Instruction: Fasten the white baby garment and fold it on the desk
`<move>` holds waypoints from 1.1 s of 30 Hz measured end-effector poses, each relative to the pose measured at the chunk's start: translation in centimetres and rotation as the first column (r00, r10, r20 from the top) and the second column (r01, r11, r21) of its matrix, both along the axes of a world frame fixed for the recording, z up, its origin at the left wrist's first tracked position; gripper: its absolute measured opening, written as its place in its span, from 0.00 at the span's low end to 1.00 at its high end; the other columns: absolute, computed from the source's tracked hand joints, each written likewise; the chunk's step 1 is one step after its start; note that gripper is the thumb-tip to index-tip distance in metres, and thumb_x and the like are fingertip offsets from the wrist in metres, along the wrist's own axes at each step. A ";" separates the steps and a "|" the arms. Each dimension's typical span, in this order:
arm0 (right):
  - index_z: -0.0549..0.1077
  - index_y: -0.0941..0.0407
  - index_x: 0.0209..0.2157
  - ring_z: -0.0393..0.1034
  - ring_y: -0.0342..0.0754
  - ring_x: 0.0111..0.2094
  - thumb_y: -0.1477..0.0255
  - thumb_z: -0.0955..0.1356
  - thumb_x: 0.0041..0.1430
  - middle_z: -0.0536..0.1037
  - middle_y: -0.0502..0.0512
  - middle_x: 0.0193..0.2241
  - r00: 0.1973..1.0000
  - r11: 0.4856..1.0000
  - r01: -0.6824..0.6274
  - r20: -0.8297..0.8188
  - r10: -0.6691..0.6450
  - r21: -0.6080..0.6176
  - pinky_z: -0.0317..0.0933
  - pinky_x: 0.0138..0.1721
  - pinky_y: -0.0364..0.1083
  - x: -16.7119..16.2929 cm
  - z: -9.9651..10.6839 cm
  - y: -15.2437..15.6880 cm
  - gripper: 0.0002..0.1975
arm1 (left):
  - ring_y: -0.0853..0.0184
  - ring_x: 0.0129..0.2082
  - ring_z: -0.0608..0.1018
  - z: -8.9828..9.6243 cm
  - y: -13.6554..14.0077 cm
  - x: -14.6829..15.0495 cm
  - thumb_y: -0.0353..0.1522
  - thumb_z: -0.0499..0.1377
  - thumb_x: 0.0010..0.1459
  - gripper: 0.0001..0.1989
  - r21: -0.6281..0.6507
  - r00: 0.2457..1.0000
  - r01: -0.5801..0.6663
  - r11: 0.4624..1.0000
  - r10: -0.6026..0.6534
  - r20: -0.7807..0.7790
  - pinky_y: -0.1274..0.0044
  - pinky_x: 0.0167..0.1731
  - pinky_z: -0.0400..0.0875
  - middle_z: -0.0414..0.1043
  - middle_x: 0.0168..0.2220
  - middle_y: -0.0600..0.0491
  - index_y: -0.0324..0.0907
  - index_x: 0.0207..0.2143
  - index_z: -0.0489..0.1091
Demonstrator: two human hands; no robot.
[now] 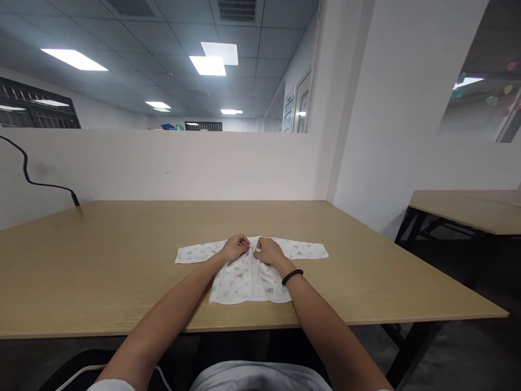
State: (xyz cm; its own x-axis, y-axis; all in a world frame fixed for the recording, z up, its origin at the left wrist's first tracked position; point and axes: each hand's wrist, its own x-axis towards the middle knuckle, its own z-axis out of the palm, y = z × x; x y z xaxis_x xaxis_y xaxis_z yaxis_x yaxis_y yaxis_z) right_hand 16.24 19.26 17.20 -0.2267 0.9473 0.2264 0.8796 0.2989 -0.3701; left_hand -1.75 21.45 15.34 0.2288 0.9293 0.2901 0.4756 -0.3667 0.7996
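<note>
A small white baby jacket (234, 285) with a pale printed pattern lies spread on the wooden table, its sleeves stretched out to both sides. Its front is parted down the middle. My left hand (236, 247) pinches the left front edge near the neckline. Opposite it, my right hand (269, 252), with a dark beaded bracelet at the wrist, has its fingers closed on the right front edge near the collar. The fingertips of both hands partly hide the fabric they hold.
The wooden table (122, 271) reaches back to a low white partition (203, 163). A black cable (26, 165) comes down onto the table's far left. Another table (468, 209) stands at the right.
</note>
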 end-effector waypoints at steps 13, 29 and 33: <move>0.75 0.59 0.32 0.70 0.47 0.35 0.77 0.67 0.56 0.79 0.57 0.32 0.944 0.988 0.157 -0.294 -0.148 0.006 0.54 0.32 0.41 -1.2 -1.2 1.1 0.04 | 0.70 0.27 0.74 -1.2 0.4 0.7 0.27 0.59 0.47 0.05 0.031 0.983 -0.044 0.999 0.048 -0.175 0.81 0.28 0.64 0.74 0.26 0.56 0.41 0.29 0.73; 0.79 0.58 0.26 0.76 0.47 0.32 0.79 0.68 0.47 0.82 0.54 0.28 0.828 0.993 -0.023 -0.559 -0.043 -0.112 0.62 0.33 0.40 -0.9 -1.4 1.3 0.06 | 0.68 0.27 0.76 -1.4 0.3 0.5 0.28 0.61 0.45 0.06 -0.024 0.996 -0.016 1.000 0.018 0.089 0.80 0.28 0.67 0.75 0.24 0.55 0.39 0.29 0.74; 0.78 0.58 0.27 0.75 0.46 0.30 0.79 0.70 0.47 0.81 0.54 0.27 0.853 0.997 0.013 -0.519 -0.050 -0.076 0.62 0.31 0.40 -1.1 -1.7 0.8 0.04 | 0.67 0.26 0.76 -0.9 0.0 0.8 0.29 0.61 0.47 0.07 -0.068 0.994 -0.083 0.994 0.087 0.070 0.80 0.26 0.65 0.75 0.22 0.55 0.38 0.31 0.76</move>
